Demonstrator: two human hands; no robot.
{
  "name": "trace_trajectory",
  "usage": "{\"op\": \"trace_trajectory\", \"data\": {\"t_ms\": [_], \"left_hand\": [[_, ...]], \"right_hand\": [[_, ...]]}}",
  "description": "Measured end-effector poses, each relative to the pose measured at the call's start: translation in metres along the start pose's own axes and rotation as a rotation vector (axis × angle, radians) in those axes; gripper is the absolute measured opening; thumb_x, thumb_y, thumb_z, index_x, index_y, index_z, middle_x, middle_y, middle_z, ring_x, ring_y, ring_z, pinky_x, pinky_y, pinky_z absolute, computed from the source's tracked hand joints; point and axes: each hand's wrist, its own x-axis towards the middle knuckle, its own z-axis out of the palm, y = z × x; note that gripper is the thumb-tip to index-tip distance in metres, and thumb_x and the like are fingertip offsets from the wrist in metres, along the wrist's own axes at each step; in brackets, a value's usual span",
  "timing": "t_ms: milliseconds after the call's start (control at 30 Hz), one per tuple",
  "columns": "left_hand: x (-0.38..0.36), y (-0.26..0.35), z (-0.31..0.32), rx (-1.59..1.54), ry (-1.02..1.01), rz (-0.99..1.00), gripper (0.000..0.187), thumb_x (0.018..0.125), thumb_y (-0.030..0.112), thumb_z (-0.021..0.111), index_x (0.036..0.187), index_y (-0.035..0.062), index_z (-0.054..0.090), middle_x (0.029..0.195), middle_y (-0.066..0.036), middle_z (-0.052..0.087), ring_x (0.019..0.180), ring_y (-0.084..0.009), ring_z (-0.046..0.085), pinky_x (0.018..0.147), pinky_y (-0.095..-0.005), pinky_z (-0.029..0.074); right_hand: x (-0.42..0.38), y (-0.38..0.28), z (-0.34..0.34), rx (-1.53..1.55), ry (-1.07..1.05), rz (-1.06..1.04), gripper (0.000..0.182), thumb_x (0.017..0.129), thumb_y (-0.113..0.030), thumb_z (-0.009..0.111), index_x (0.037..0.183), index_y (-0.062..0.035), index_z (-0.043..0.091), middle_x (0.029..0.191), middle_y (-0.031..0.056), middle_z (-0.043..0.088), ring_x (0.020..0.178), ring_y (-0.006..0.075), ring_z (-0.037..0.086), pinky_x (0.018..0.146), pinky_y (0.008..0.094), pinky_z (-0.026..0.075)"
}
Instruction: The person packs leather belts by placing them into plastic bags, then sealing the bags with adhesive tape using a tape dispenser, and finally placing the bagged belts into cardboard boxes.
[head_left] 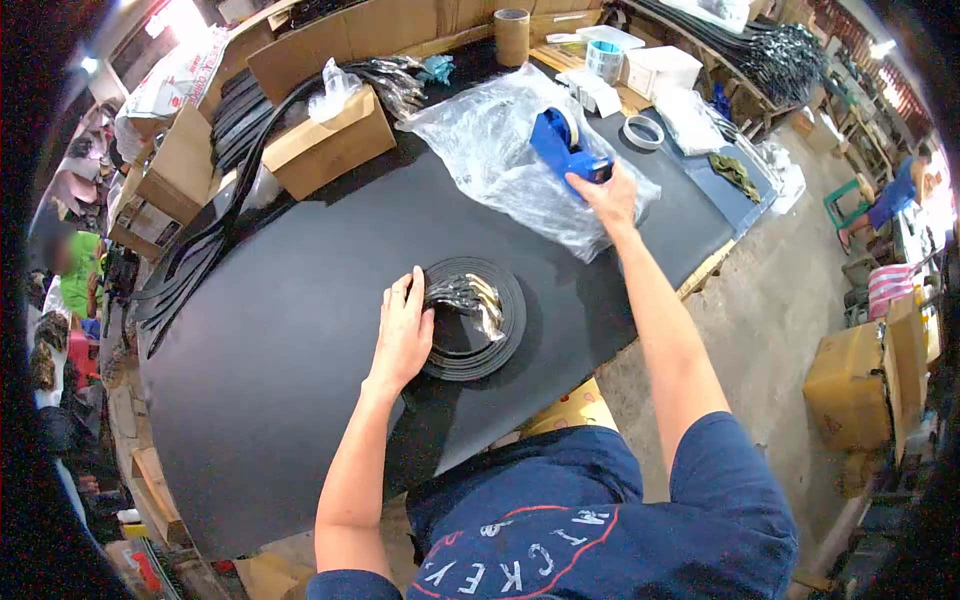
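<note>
Left hand (402,335): fingers spread flat, pressing the left edge of the coiled black strip (500,345) so it stays wound
Coil: lies flat, mid-counter (280,330), no long axis
Right hand (608,195): closed round the blue tape dispenser (562,145) on a plastic bag (520,180), far right; dispenser probably points far-left

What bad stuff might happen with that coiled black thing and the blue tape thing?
The coiled black strip is pinned only by the left hand, so it might spring loose if the hand lifts. The right hand grips the blue tape dispenser lying on loose clear plastic bags, which might drag along.
</note>
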Motion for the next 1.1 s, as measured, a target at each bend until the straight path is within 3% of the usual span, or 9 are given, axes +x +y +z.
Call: {"op": "trace_trajectory", "data": {"t_ms": [167, 267, 333, 367, 500, 633, 733, 933, 1100], "left_hand": [[0.000, -0.001, 0.001, 0.008, 0.011, 0.002, 0.057, 0.085, 0.004, 0.052, 0.138, -0.0056, 0.033, 0.130, -0.021, 0.040, 0.120, -0.0360, 0.040, 0.103, -0.0429, 0.034], [0.000, -0.001, 0.002, 0.017, 0.008, -0.010, 0.057, 0.086, 0.004, 0.053, 0.138, -0.0054, 0.033, 0.130, -0.021, 0.040, 0.120, -0.0357, 0.041, 0.103, -0.0429, 0.034], [0.000, 0.000, 0.002, 0.017, 0.011, -0.019, 0.057, 0.086, 0.004, 0.053, 0.138, -0.0039, 0.033, 0.130, -0.022, 0.040, 0.120, -0.0358, 0.041, 0.102, -0.0431, 0.035], [-0.001, 0.000, 0.002, 0.018, 0.020, -0.025, 0.057, 0.086, 0.004, 0.053, 0.138, -0.0039, 0.033, 0.130, -0.022, 0.040, 0.120, -0.0358, 0.041, 0.102, -0.0431, 0.035], [0.000, 0.001, 0.001, -0.008, 0.023, -0.052, 0.059, 0.084, 0.001, 0.056, 0.139, -0.0034, 0.034, 0.130, -0.023, 0.041, 0.121, -0.0367, 0.041, 0.104, -0.0401, 0.034], [-0.002, 0.001, 0.001, -0.045, 0.049, -0.033, 0.059, 0.083, 0.000, 0.056, 0.138, -0.0034, 0.035, 0.131, -0.023, 0.042, 0.120, -0.0369, 0.042, 0.104, -0.0404, 0.034], [-0.002, 0.000, 0.001, -0.057, 0.062, -0.029, 0.059, 0.083, -0.001, 0.056, 0.138, -0.0035, 0.035, 0.131, -0.023, 0.043, 0.120, -0.0370, 0.042, 0.104, -0.0404, 0.035], [-0.001, 0.003, -0.001, -0.060, 0.070, -0.016, 0.056, 0.083, -0.001, 0.055, 0.136, -0.0058, 0.036, 0.128, -0.023, 0.042, 0.117, -0.0371, 0.043, 0.101, -0.0415, 0.037], [-0.001, 0.006, -0.004, -0.112, 0.073, -0.068, 0.056, 0.081, -0.002, 0.058, 0.134, -0.0059, 0.040, 0.122, -0.022, 0.046, 0.115, -0.0369, 0.046, 0.098, -0.0403, 0.040]], "right_hand": [[-0.049, -0.029, 0.014, -0.028, 0.136, -0.153, 0.051, 0.056, -0.039, 0.084, 0.082, -0.0034, 0.058, 0.078, 0.0162, 0.064, 0.075, 0.0359, 0.060, 0.070, 0.0444, 0.046], [-0.060, -0.047, 0.007, 0.001, 0.158, -0.191, 0.049, 0.057, -0.037, 0.085, 0.080, -0.0031, 0.060, 0.074, 0.0145, 0.064, 0.069, 0.0311, 0.062, 0.067, 0.0410, 0.048], [-0.061, -0.068, -0.005, 0.284, 0.069, -0.054, 0.045, 0.060, -0.035, 0.086, 0.080, -0.0022, 0.063, 0.071, 0.0122, 0.066, 0.064, 0.0219, 0.062, 0.063, 0.0354, 0.049], [-0.058, -0.069, -0.008, 0.428, 0.054, -0.022, 0.041, 0.063, -0.031, 0.086, 0.082, -0.0013, 0.066, 0.072, 0.0081, 0.068, 0.065, 0.0124, 0.061, 0.062, 0.0291, 0.049], [-0.037, -0.095, -0.055, 0.515, 0.077, 0.022, 0.035, 0.066, -0.023, 0.085, 0.085, -0.0004, 0.067, 0.081, 0.0053, 0.069, 0.071, 0.0086, 0.061, 0.069, 0.0258, 0.049], [-0.001, -0.059, -0.090, 0.217, 0.254, -0.149, 0.039, 0.066, -0.022, 0.085, 0.091, 0.0010, 0.067, 0.084, 0.0095, 0.070, 0.074, 0.0139, 0.065, 0.071, 0.0291, 0.051], [0.010, -0.009, -0.113, 0.099, 0.214, -0.042, 0.041, 0.065, -0.030, 0.084, 0.090, -0.0014, 0.067, 0.084, 0.0111, 0.070, 0.073, 0.0162, 0.066, 0.070, 0.0309, 0.051], [-0.011, 0.056, -0.128, -0.226, 0.158, 0.001, 0.058, 0.059, -0.040, 0.085, 0.094, 0.0006, 0.064, 0.092, 0.0203, 0.066, 0.088, 0.0344, 0.064, 0.080, 0.0401, 0.048], [-0.017, 0.070, -0.118, -0.155, 0.156, 0.055, 0.056, 0.061, -0.038, 0.085, 0.096, 0.0009, 0.064, 0.091, 0.0191, 0.067, 0.085, 0.0310, 0.065, 0.079, 0.0387, 0.049]]}}
